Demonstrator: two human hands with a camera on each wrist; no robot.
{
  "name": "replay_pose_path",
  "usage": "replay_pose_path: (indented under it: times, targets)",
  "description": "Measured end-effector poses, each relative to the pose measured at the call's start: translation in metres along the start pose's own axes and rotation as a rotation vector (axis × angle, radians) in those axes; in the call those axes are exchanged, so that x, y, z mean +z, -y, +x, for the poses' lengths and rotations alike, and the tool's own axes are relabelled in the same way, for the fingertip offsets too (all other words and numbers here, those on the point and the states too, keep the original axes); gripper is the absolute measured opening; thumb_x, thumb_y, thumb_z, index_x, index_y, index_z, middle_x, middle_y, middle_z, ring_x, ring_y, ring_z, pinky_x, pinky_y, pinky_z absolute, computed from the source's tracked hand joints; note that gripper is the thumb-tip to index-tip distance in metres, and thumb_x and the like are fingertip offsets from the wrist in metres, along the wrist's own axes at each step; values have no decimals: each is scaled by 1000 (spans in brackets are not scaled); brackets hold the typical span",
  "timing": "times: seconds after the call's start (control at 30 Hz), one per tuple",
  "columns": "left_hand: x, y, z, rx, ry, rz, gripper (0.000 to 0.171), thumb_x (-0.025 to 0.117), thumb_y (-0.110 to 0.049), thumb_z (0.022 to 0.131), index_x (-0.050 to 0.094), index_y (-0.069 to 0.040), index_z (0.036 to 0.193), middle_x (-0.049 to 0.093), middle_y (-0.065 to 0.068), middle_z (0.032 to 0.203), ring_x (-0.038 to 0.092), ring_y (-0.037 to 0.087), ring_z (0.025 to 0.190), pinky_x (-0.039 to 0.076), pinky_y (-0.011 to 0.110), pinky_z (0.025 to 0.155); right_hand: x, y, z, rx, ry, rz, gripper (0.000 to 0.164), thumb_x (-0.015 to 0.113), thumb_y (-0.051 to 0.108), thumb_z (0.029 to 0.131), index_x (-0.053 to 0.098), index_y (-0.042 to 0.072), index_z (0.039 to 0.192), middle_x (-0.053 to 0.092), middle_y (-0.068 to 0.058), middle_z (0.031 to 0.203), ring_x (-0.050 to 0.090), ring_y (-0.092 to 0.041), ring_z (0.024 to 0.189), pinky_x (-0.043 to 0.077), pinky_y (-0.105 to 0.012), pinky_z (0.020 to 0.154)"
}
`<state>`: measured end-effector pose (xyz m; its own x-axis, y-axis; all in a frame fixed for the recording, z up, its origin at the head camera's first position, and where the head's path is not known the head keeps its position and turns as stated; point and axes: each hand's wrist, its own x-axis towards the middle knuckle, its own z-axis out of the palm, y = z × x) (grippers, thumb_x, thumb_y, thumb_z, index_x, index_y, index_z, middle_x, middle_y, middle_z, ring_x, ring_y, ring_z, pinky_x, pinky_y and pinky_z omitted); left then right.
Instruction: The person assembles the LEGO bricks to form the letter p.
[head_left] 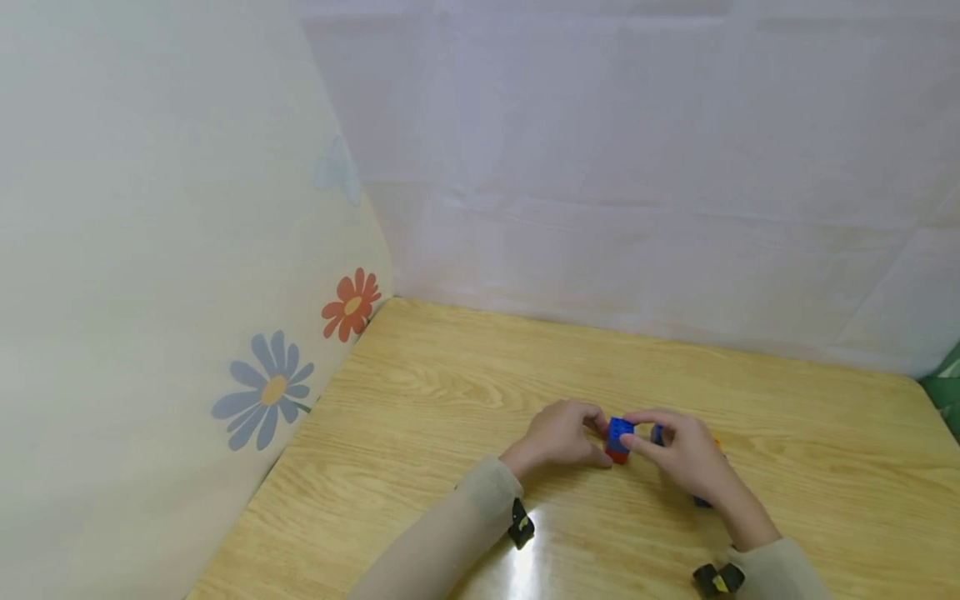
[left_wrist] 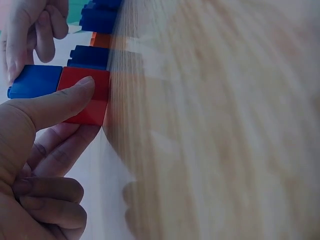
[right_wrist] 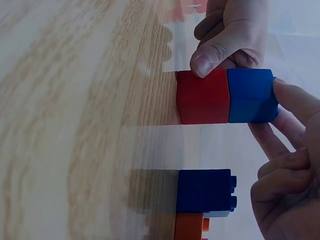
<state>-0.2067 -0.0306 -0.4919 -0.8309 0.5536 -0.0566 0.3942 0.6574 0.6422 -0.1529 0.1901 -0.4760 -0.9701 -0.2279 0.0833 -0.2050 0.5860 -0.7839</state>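
Note:
A blue toy building block (head_left: 618,427) sits on top of a red block (head_left: 617,457), and the two meet flush in both wrist views. My left hand (head_left: 558,433) pinches the red block low down, its thumb (left_wrist: 80,97) on one face and fingers behind. From the other side my right hand (head_left: 688,457) holds the blue block between thumb and fingertips, near its studded top. The red block's base is right at the tabletop.
Beside the stack stand a dark blue block (right_wrist: 204,191) and an orange block (right_wrist: 189,226). Another dark blue block (left_wrist: 97,20) is farther along, partly behind my right hand in the head view. A white backdrop (head_left: 600,167) and a flowered panel (head_left: 150,250) border the wooden table (head_left: 450,375).

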Motion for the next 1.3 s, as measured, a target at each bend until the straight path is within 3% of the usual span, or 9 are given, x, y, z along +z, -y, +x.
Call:
replay_pose_path:
  times: [0.37, 0.5, 0.63, 0.8, 0.87, 0.97, 1.03, 1.13, 1.3]
  targets:
    - [-1, -1, 0, -6, 6, 1, 32, 96, -34, 74, 74, -24, 96, 73, -19, 97, 65, 5, 99, 51, 29, 86, -3, 0, 3, 41, 25, -8, 39, 82, 35, 91, 77, 11, 122, 45, 2, 57, 37, -9, 49, 35, -24, 45]
    - [-1, -1, 0, -2, 6, 17, 32, 96, -34, 75, 74, -24, 96, 72, -20, 97, 65, 4, 99, 50, 29, 86, -3, 0, 2, 7, 15, -31, 38, 82, 35, 91, 77, 11, 121, 46, 2, 62, 37, -8, 50, 36, -25, 46]
    - [0, -2, -1, -6, 9, 38, 33, 95, -35, 76, 74, -24, 99, 72, -20, 98, 64, 4, 97, 50, 29, 85, -3, -1, 1, -56, -1, -62, 35, 81, 34, 92, 77, 12, 120, 61, 1, 78, 34, -6, 49, 36, -26, 47]
    - [2, -4, -2, -16, 11, 36, 33, 94, -34, 78, 75, -24, 102, 71, -19, 100, 64, 4, 96, 51, 30, 86, -4, -2, 1, -107, -7, -100, 35, 80, 35, 93, 77, 14, 121, 66, 0, 85, 31, -4, 48, 36, -27, 49]
    - [2, -4, -2, -11, 12, 32, 33, 94, -33, 79, 75, -23, 103, 71, -18, 100, 64, 4, 97, 51, 30, 87, -5, -2, 1, -114, 1, -103, 36, 80, 36, 93, 76, 14, 121, 61, -1, 77, 31, -4, 49, 36, -26, 49]
    - [2, -3, -2, 1, 10, 35, 35, 93, -33, 79, 74, -22, 107, 71, -18, 102, 65, 4, 99, 51, 30, 90, -8, -3, 0, -126, -5, -87, 35, 79, 34, 94, 76, 13, 122, 65, 2, 84, 32, -4, 49, 36, -26, 48]
    - [2, -3, -3, 6, 6, 36, 39, 93, -34, 79, 74, -22, 111, 72, -17, 104, 65, 4, 101, 51, 31, 92, -12, -3, 0, -126, -15, -65, 35, 78, 33, 95, 75, 12, 123, 61, 1, 77, 32, -5, 47, 35, -26, 45]
    - [1, -2, -4, 2, -2, 23, 47, 94, -35, 78, 73, -22, 118, 72, -17, 107, 65, 5, 102, 50, 31, 93, -20, -5, -1, -142, -51, -37, 31, 76, 29, 98, 74, 11, 124, 72, -1, 94, 33, -5, 45, 35, -27, 41]
    - [-2, -2, -6, 0, -11, -15, 54, 95, -37, 76, 72, -22, 123, 72, -18, 108, 65, 5, 105, 48, 31, 96, -36, -10, -1, -146, -93, -74, 29, 74, 27, 100, 74, 13, 125, 74, -3, 107, 31, -7, 42, 34, -28, 39]
